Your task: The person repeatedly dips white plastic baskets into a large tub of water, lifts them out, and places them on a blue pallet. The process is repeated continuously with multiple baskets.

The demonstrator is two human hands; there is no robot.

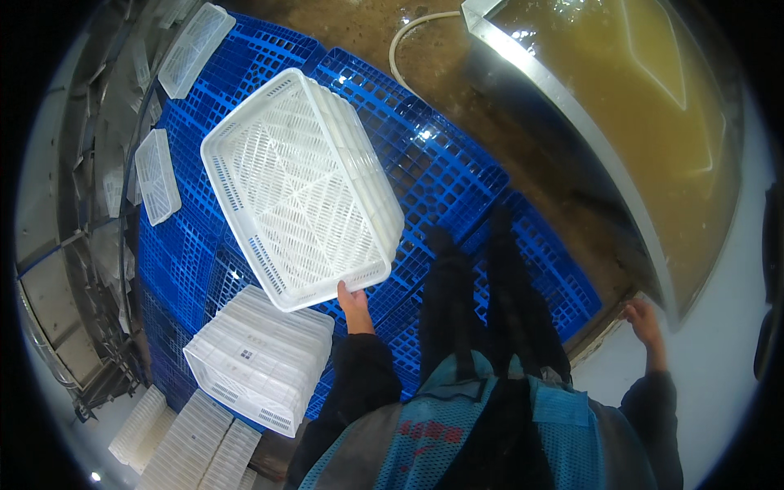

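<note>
My left hand [354, 309] grips the near rim of a white slatted plastic basket [294, 190], thumb over the edge. That basket is the uppermost of a nested stack, whose layered rims show along its right side; the stack stands over blue plastic pallets [429, 159]. Close by on the left is another nested stack of white baskets [257, 355], with its outer walls towards me. Off to the right, my right hand [643, 321] hangs with loosely bent fingers and nothing in it, near the corner of a metal-rimmed tank [612, 147].
Murky yellow-brown water fills the tank. A pale hose [395, 52] curves over the wet brown floor [355, 24]. Two separate white baskets [196, 52] stand by the metal framework [101, 159] at left. More stacked baskets [190, 438] are at lower left.
</note>
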